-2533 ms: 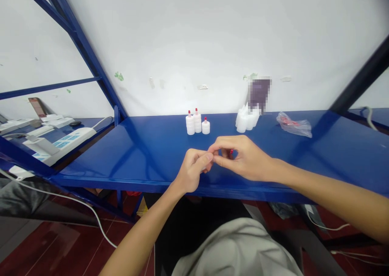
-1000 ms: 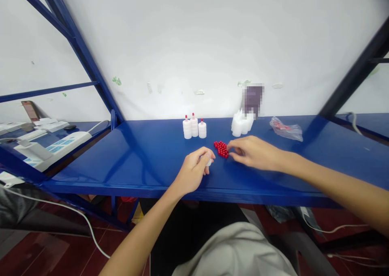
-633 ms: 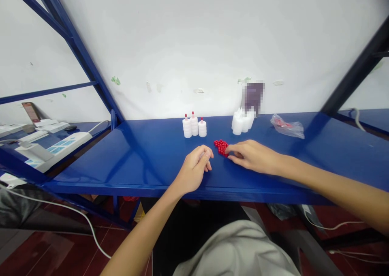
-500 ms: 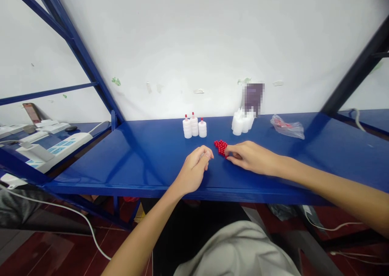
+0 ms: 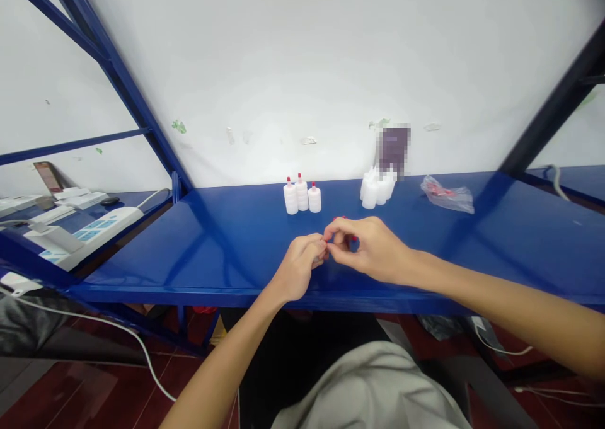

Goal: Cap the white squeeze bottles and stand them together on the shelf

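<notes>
My left hand [image 5: 301,264] is closed above the front of the blue table, its fingers curled together; whatever is inside them is hidden. Thumb and index finger of my right hand [image 5: 373,249] pinch together against the left fingertips, and the tiny thing between them is too small to make out. Behind the right hand, mostly covered by it, lie small red caps [image 5: 354,239]. Beyond the left hand stand three white plastic bottles [image 5: 302,197] with red-capped nozzle tips, upright and close together.
Several white bottles [image 5: 377,189] without visible red tips cluster near the wall. A clear plastic bag [image 5: 447,194] with red pieces lies to their right. Blue frame posts [image 5: 137,95] rise on both sides. A white power strip [image 5: 94,234] sits at the left.
My right hand has moved left from the pile of red caps to my left fingertips. The left hand has barely shifted, and the bottles stay where they were.
</notes>
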A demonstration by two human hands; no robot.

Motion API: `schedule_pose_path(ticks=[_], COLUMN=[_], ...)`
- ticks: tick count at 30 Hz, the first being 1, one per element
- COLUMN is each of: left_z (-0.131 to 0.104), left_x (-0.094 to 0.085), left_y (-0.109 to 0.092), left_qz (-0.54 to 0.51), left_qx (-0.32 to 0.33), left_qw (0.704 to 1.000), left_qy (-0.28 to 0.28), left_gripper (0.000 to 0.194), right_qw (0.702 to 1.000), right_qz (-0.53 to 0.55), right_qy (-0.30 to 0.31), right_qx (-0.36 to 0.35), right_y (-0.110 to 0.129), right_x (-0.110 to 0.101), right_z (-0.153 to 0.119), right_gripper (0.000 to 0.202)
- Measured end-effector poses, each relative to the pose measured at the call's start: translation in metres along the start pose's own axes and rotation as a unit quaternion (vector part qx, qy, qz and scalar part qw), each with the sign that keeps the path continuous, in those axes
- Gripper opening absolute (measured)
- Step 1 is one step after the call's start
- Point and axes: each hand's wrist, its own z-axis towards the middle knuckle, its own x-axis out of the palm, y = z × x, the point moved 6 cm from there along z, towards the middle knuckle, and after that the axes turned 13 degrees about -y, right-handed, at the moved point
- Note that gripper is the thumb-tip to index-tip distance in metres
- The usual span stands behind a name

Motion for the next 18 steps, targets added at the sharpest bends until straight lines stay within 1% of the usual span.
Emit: schedule_pose_path(ticks=[3,6,10,14,16,18], left_z=[-0.001,-0.003,-0.004,-0.005,-0.005,-0.004], left_x=[-0.001,-0.002,-0.003,-0.006,-0.007,-0.007], left_y=[-0.001,-0.003,-0.003,-0.001,-0.002,-0.005], left_qz=[0.006,0.036,0.065,0.082,0.063,0.015], left_qx=[0.004,0.017,0.031,0.028,0.029,0.028], left_qw=[1.000,0.999,0.997,0.996,0.997,0.999], left_qy=[0.006,0.007,0.017,-0.005,-0.018,-0.036], left_gripper=[0.032,0.031,0.022,0.021,0.018,0.011], right_qw=[1.000,0.999,0.999,0.998,0.996,0.994], right_qz=[0.010,0.028,0.037,0.048,0.069,0.095], right_qy=[0.001,0.024,0.030,0.040,0.048,0.045], right_qx=[0.002,0.010,-0.003,-0.012,-0.003,0.015], right_y=[0.001,0.002,0.004,0.003,0.002,0.000], right_x=[0.001,0.003,0.006,0.015,0.019,0.019], right_z=[0.001,0.000,-0.001,-0.001,-0.001,0.002], right_gripper=[0.009,0.010,0.011,0.011,0.009,0.007])
